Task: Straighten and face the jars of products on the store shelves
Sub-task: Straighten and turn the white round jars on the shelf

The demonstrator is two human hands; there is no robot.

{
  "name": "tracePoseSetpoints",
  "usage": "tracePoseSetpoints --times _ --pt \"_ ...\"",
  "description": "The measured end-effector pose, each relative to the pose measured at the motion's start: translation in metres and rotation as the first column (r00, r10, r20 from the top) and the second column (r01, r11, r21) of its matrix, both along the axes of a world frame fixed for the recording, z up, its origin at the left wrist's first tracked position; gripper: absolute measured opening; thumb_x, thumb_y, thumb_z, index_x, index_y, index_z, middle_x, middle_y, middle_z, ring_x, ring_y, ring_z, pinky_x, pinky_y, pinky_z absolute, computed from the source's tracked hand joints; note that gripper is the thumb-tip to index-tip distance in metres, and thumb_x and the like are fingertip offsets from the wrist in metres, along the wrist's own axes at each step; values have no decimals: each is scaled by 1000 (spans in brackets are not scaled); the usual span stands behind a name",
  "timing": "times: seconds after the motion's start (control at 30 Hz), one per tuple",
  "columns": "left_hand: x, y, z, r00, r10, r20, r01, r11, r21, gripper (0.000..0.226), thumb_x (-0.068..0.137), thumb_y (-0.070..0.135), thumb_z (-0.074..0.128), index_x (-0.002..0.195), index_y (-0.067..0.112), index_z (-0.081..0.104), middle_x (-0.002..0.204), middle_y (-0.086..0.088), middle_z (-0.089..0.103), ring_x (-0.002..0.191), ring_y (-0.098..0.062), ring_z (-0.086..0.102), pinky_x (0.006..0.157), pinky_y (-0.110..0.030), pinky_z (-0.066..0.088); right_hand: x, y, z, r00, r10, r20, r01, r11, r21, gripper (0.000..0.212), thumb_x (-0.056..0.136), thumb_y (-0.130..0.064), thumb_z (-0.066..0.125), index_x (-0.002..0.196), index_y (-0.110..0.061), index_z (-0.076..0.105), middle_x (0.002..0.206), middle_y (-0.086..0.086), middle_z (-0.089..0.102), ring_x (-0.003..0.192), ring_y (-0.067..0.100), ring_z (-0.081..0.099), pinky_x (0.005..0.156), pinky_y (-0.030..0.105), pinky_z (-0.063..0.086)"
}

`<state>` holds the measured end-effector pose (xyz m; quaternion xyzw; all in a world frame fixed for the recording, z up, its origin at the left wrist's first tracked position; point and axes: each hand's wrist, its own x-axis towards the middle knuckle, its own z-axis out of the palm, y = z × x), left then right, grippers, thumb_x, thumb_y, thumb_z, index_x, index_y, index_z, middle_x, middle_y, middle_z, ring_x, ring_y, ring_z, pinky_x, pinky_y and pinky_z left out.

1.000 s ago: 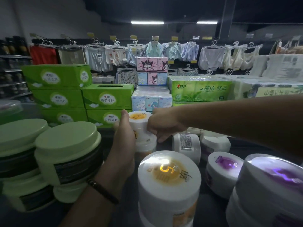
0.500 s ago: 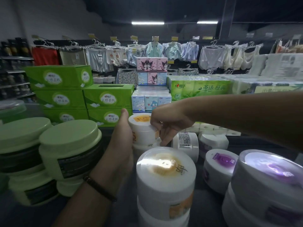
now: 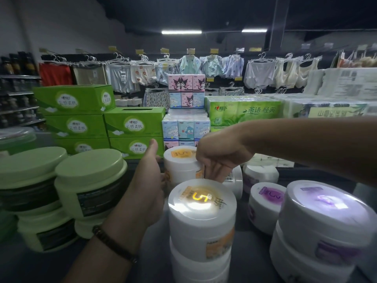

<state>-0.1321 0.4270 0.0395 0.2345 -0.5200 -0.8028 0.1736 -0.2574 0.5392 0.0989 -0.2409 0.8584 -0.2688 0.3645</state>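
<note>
Gripping a white jar with an orange lid label from both sides, the left hand wraps its left wall, thumb raised, and the right hand pinches its right rim. It stands at the back, just behind a stack of like jars. Green jars crowd the left and purple-topped jars the right, with narrow gaps between. Underneath is a dark shelf; green tissue boxes and hung clothes lie behind.
</note>
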Motion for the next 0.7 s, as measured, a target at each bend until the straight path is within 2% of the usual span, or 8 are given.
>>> tracePoseSetpoints --times 0.07,0.1,0.17,0.23,0.33,0.43,0.57,0.7 --pt "0 1 -2 1000 -2 29 2 1000 -3 67 96 76 45 120 16 61 116 -30 72 105 -41 74 98 -60 57 0 6 0 1000 23 1 -23 1000 21 42 87 11 29 105 20 65 107 39 71 76 35 76 80 39 66" --pt "2 2 -3 999 -14 33 14 1000 -2 65 96 76 45 118 17 60 117 -30 71 107 -42 74 101 -62 54 0 9 0 999 35 -2 -35 999 31 46 86 14 28 113 24 64 113 41 70 82 36 77 84 41 66" --pt "3 0 -6 999 -41 19 41 999 7 66 96 75 45 125 17 58 116 -29 72 105 -42 74 102 -63 53 0 14 1 999 49 1 -49 998 34 52 85 17 25 124 26 59 119 41 69 95 40 76 90 44 64" --pt "4 -2 -9 997 -73 22 73 997 4 69 96 75 46 132 18 56 113 -31 73 105 -43 74 102 -64 53 2 20 1 999 48 12 -48 999 21 54 85 18 23 127 24 58 117 37 71 99 40 75 91 45 64" --pt "6 -4 -12 993 -118 15 118 993 -5 74 96 76 44 141 18 54 113 -33 73 106 -45 74 103 -64 52 4 27 0 999 50 7 -50 999 8 52 86 18 23 122 21 60 118 36 72 101 39 77 91 46 64" --pt "10 -4 -14 987 -160 4 160 987 -35 72 98 74 41 141 18 56 114 -33 73 107 -44 73 103 -61 52 7 33 -1 999 51 -5 -51 999 14 48 86 18 24 116 22 61 120 38 71 113 44 73 90 45 64" --pt "14 -4 -16 980 -198 4 197 978 -74 71 99 74 38 135 17 59 107 -31 75 103 -44 75 104 -61 51 12 38 2 998 56 34 -57 998 24 42 89 16 26 107 19 64 116 36 72 92 36 77 85 42 66" --pt "18 -2 -18 977 -213 -14 211 972 -109 71 99 74 36 130 16 63 107 -29 76 104 -43 74 107 -61 49 14 40 2 997 36 63 -38 999 33 44 91 15 25 117 22 60 109 33 72 71 29 78 61 35 65"
